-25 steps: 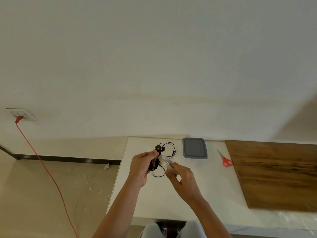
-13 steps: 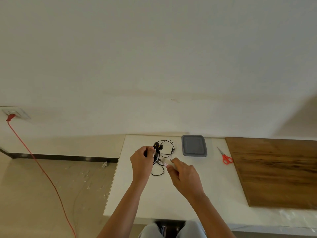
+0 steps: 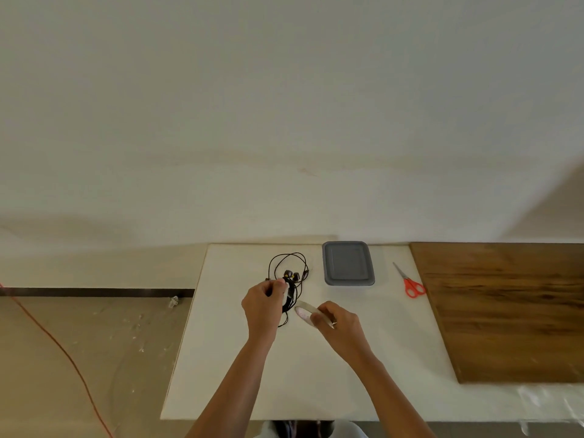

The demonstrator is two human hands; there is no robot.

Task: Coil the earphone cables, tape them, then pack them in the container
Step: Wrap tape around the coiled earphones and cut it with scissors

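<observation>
Left fingers: those of the left hand (image 3: 264, 306) are curled round the bundled part of the earphones (image 3: 289, 294), which is gripped just above the bench (image 3: 316, 374)
Right fingers: those of the right hand (image 3: 339, 324) are pinched on the tape (image 3: 308, 311), a pale roll held on edge just beside the bundle
Earphones: the two buds are seen at the top of the bundle; a loose loop of cable (image 3: 286, 257) is spread on the bench beyond the left hand, and a short tail hangs below it
Tape end: whether a strip already runs from roll to bundle cannot be told
Container (image 3: 347, 263): grey, with its lid seemingly on, set at the far edge of the bench, near the loose loop and apart from both hands
Scissors (image 3: 410, 284): red-handled, laid flat between the container and a wooden board (image 3: 505, 311)
Step in hand: taping is judged to be under way, though coiling looks unfinished
Next move: the loose loop should be gathered in, a strip wound round the bundle and cut; the scissors would be needed, then the lid lifted for packing
</observation>
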